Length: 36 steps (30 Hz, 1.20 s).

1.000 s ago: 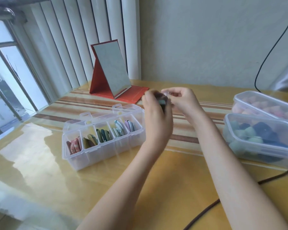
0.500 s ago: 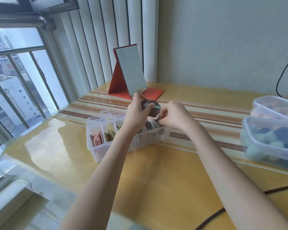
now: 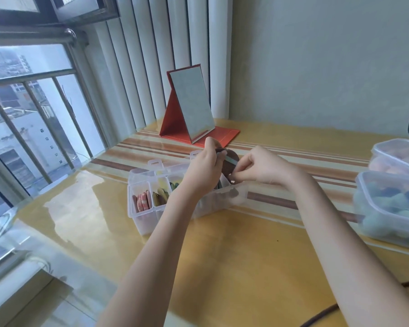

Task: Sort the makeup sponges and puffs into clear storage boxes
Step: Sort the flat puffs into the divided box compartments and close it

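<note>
Both bare forearms reach forward from the lower edge of the view and meet over the right end of a clear plastic divided storage box [image 3: 151, 208] that sits on the glossy yellow bench [image 3: 234, 267] with striped bands. The left hand [image 3: 204, 172] is turned back-up, wrist slightly bent, its fingers curled round the left edge of a round dark brown puff with a pale teal ribbon band [image 3: 229, 162]; the grip is clamped on the puff. The right hand [image 3: 261, 167] comes in from the right, knuckles up, its thumb and fingertips pinching the puff's lower right edge, so this grip is closed on the same puff. The puff is held upright just above the box's right compartments, which the hands partly hide. The left compartments hold pink and olive puffs standing on edge. At the right edge of the bench stand two clear lidded tubs, the nearer one [image 3: 387, 208] filled with green and dark blue sponges, the farther one [image 3: 397, 156] with pinkish ones. A red folding stand mirror [image 3: 191, 107] stands behind the box, near the white vertical blinds
</note>
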{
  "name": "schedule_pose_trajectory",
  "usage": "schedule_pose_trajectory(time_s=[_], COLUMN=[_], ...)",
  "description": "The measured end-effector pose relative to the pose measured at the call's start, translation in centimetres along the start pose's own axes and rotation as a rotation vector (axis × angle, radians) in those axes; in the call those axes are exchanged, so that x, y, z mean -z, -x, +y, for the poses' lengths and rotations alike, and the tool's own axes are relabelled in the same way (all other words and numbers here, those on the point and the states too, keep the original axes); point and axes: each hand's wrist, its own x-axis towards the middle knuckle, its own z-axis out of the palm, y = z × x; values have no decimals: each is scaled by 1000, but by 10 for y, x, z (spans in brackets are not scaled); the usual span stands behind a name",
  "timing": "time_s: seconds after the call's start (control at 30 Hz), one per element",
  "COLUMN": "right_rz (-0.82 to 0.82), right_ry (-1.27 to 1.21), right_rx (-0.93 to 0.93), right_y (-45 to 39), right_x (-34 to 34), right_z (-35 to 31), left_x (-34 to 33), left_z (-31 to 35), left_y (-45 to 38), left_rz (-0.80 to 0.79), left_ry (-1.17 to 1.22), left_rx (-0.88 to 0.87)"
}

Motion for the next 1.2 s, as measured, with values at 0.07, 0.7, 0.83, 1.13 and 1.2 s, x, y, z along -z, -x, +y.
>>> schedule_pose_trajectory(time_s=[0.07,0.7,0.83,1.13,1.2], right_rz=[119,558,545,602,567], right_ry=[-90,-283,-188,-197,-257], right_rx=[20,44,71,109,76], right_y=[0,-13,-11,-12,-13], right_x=[6,-6,-6,-4,0], right_z=[1,8,6,6,10], left_x=[0,1,0,0,0], left_z=[0,-2,-2,2,0], left_y=[0,1,1,3,3], left_rz=[1,-20,-2,34,30], left_ry=[19,82,39,42,41], left_rx=[7,57,26,2,6])
